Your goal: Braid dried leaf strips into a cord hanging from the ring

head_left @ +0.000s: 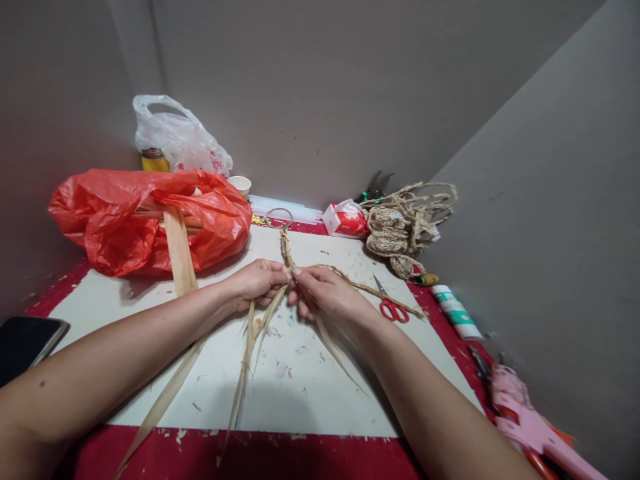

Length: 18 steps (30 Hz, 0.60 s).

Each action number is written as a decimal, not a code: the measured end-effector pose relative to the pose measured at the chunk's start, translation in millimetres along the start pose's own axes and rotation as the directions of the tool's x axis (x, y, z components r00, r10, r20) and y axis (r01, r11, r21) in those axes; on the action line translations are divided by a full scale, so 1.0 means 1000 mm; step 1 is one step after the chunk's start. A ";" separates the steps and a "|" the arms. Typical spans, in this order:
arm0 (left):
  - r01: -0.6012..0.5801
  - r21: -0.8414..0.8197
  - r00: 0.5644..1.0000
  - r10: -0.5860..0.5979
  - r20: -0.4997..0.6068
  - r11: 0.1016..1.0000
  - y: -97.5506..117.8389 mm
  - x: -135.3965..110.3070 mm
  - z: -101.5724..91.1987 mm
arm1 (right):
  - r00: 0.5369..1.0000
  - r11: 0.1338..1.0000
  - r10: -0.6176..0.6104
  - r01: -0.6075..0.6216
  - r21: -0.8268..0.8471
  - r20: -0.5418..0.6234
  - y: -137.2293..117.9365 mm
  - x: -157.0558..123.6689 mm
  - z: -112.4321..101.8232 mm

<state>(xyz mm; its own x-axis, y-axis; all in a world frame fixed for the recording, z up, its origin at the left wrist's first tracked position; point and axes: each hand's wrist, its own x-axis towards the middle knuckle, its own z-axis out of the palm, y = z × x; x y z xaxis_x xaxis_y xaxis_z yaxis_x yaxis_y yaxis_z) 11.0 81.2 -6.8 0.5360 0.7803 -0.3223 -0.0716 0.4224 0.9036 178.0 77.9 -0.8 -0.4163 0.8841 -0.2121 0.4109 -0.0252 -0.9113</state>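
Note:
My left hand (263, 281) and my right hand (320, 288) meet over the middle of the white sheet (295, 400). Both pinch the lower end of a braid (285, 248) made of dried, straw-coloured strips. At its far end the braid joins a thin ring (279, 219). Loose strips (246, 363) hang from between my hands toward me, and one long strip (160, 417) passes under my left forearm. Beyond my right hand lies a twisted cord (373, 289), beside red-handled scissors (394, 309). The fingertips partly hide the pinched spot.
A red plastic bag (115, 213) with wide dried strips fills the left back. Bundled rope (395, 230), a tissue pack (346, 219) and a paper cup (241, 185) stand behind. At right lie a green-white roll (456, 312) and a pink glue gun (535, 427); at left, a phone (30, 347).

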 end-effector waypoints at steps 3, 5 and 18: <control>-0.020 0.132 1.000 0.020 0.005 0.991 -0.001 0.001 0.000 | 0.992 0.993 0.081 -0.089 0.079 0.101 0.010 0.004 0.003; -0.056 0.264 0.998 0.062 -0.014 0.963 -0.002 0.002 -0.001 | 0.990 0.989 0.089 -0.101 0.105 0.111 0.012 0.005 0.000; -0.079 0.866 0.933 0.343 -0.111 0.494 0.014 -0.019 0.008 | 0.976 0.845 0.182 -0.216 0.489 0.116 0.005 0.002 0.013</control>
<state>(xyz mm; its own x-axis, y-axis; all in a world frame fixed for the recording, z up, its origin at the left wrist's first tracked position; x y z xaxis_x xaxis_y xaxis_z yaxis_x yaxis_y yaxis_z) 6.0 68.4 13.8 0.3818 0.9240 -0.0218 0.6510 -0.2522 0.7159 168.8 73.8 -9.8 -0.4253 0.8047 -0.4142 0.0405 -0.4403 -0.8969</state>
